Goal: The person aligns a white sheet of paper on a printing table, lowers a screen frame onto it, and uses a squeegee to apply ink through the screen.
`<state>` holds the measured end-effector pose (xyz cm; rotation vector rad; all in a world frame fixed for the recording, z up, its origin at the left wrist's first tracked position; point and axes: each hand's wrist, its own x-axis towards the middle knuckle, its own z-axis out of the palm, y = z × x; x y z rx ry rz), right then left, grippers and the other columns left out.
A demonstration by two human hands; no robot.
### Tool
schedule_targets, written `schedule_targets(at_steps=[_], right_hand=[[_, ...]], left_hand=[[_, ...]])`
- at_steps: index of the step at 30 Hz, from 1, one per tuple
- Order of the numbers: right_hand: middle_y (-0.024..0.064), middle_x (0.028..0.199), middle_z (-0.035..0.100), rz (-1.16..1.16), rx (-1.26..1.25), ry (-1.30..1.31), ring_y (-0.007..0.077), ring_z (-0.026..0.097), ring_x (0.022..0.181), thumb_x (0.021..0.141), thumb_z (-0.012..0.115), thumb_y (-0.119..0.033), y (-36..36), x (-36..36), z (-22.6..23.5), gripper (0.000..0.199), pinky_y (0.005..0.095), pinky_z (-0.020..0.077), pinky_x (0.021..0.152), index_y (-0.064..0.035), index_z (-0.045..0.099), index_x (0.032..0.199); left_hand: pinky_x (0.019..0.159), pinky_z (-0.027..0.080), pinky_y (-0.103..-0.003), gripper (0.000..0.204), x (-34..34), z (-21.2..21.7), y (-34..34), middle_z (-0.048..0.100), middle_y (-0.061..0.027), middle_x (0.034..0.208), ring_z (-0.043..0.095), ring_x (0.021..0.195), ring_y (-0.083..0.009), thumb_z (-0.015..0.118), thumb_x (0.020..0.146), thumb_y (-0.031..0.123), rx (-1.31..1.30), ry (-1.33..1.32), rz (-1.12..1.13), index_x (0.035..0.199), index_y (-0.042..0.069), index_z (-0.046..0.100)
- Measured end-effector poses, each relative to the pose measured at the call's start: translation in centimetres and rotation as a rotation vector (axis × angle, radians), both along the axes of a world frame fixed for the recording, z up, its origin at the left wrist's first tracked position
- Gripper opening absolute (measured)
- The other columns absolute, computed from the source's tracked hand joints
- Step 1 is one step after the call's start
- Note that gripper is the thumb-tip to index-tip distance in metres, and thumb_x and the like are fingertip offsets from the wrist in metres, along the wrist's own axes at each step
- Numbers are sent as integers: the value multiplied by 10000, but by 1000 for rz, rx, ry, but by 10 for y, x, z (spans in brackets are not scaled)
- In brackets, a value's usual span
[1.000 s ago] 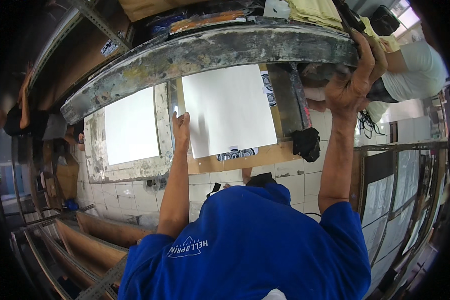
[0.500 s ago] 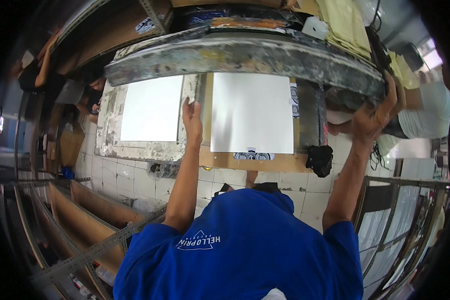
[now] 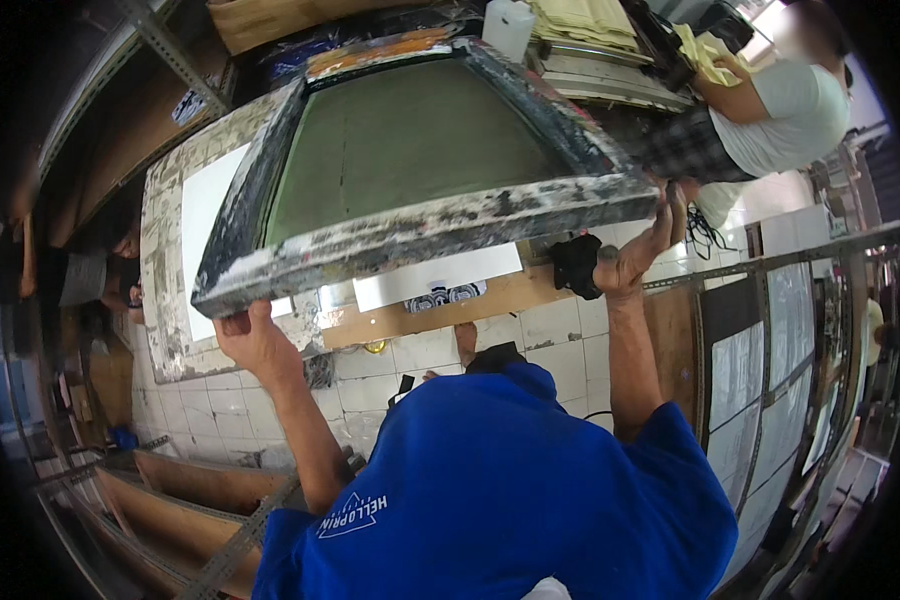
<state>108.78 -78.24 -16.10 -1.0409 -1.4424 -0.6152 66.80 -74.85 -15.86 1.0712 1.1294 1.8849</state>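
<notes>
A paint-stained screen printing frame [image 3: 420, 228] with dark green mesh [image 3: 410, 145] is tilted over the worktable. My left hand [image 3: 260, 345] grips its near left corner, fingers hidden under the edge. At the near right corner, my right hand [image 3: 645, 250] is closed around the frame's end. Below the near rail, part of a white sheet [image 3: 450, 278] shows on a brown board [image 3: 380, 328], with a black-and-white patterned piece [image 3: 445, 298] at its front edge. Another white sheet [image 3: 202, 205] lies to the left on a paint-spattered surface [image 3: 162, 270], partly behind the frame.
Black cloth [image 3: 576, 265] hangs by the board's right end. At the far right a person in a white shirt [image 3: 800, 110] handles yellow fabric [image 3: 710, 58]. Metal racks stand at right [image 3: 760, 350] and lower left [image 3: 185, 480]. Another person [image 3: 80, 275] is at the left.
The frame's near side has come down toward me from its raised position, so its mesh now shows. My left hand has moved from beside the left sheet onto the frame's corner.
</notes>
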Motion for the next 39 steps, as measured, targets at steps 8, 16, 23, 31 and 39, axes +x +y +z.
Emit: schedule_targets(at_steps=[8,16,23,31,39], right_hand=[[220,1323,427,-147,-1070,-95,424,436,1176,684,718,-386,-62,57,-128,812,484,407,947,-66,405,1361],[172,1210,509,-190,-1019,15,405,524,1017,689,695,-338,-8,91,-154,712,459,459,846,-101,466,1320],[192,1402,399,-4,-1406,21,415,402,1265,669,753,-274,12,106,-125,881,483,361,1038,-102,332,1423],[208,1096,629,-197,-1252,134,364,628,951,772,674,-181,127,148,-96,460,407,496,854,-43,596,1203],[184,1134,602,-23,-1164,-266,379,562,1067,772,667,-149,252,111,-151,465,450,461,916,-90,596,1227]], left_hand=[[875,476,-311,644,-13,-41,-34,600,-95,1100,576,1004,-206,853,680,111,-160,-8,-55,1200,-33,503],[877,461,-314,517,-13,-76,-61,611,-79,1084,585,991,-182,717,693,-61,-295,69,-90,1168,-14,517],[851,482,-323,603,-12,-90,-73,616,-90,1081,601,956,-201,809,633,-10,-404,38,-80,1164,1,522],[761,504,-302,498,-12,-94,-74,654,-63,947,628,844,-177,681,614,-112,-588,105,-39,1088,-8,568],[840,506,-317,738,-19,-96,-78,644,-69,1057,631,956,-198,808,577,-58,-661,65,-24,1245,24,507]])
